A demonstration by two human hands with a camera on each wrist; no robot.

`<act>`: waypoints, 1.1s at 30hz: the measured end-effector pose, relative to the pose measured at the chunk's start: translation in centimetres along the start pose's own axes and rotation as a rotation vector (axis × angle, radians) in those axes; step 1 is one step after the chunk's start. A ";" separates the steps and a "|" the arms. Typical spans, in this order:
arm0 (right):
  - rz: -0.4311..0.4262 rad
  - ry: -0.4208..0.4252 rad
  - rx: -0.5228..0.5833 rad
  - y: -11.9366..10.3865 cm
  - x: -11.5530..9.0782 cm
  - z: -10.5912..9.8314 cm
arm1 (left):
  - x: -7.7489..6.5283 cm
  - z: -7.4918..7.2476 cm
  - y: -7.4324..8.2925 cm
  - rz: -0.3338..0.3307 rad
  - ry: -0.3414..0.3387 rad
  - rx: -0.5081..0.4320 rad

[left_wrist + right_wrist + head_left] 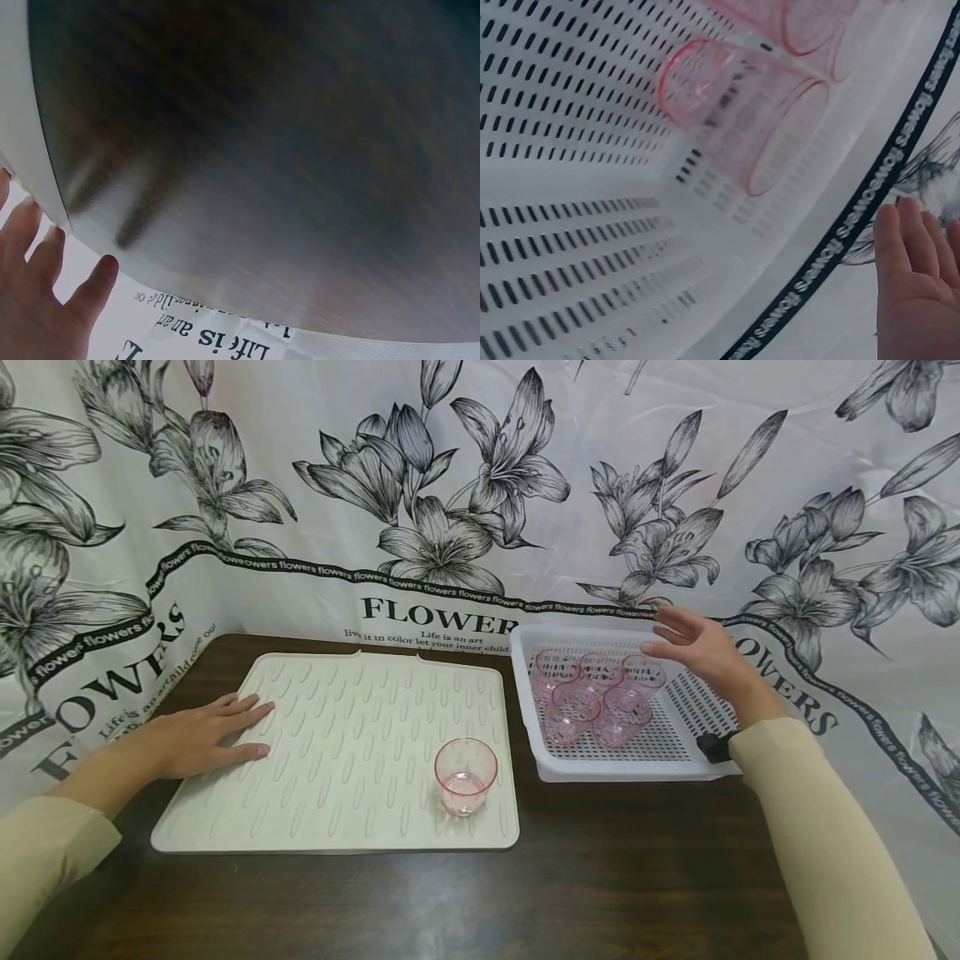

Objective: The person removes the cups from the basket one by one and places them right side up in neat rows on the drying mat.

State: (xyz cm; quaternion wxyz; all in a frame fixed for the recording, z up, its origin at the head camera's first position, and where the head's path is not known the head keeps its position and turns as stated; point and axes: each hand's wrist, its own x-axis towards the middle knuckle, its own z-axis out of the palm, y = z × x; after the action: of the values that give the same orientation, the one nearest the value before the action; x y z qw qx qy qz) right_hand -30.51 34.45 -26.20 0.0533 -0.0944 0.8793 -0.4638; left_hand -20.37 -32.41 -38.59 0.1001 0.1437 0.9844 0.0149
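On dark bench, rests spread left fingers on pale mat; holds right fingers loosely extended, empty, over white basket of pink glasses standing mouth-up, with vertical long axes.

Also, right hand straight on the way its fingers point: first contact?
Likely the floral cloth behind the white basket; the right hand looks raised above the basket, though depth is unclear.
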 end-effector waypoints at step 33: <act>0.145 -0.169 -0.221 3.6 1.4 -0.4 | -0.1 -0.2 0.3 -0.001 0.010 -0.024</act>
State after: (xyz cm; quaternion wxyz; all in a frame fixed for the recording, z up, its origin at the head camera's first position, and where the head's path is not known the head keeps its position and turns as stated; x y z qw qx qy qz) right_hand -32.37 36.44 -28.98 0.1495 -0.0747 0.9219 -0.3494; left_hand -20.26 -32.13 -38.36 0.0967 0.1419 0.9848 0.0274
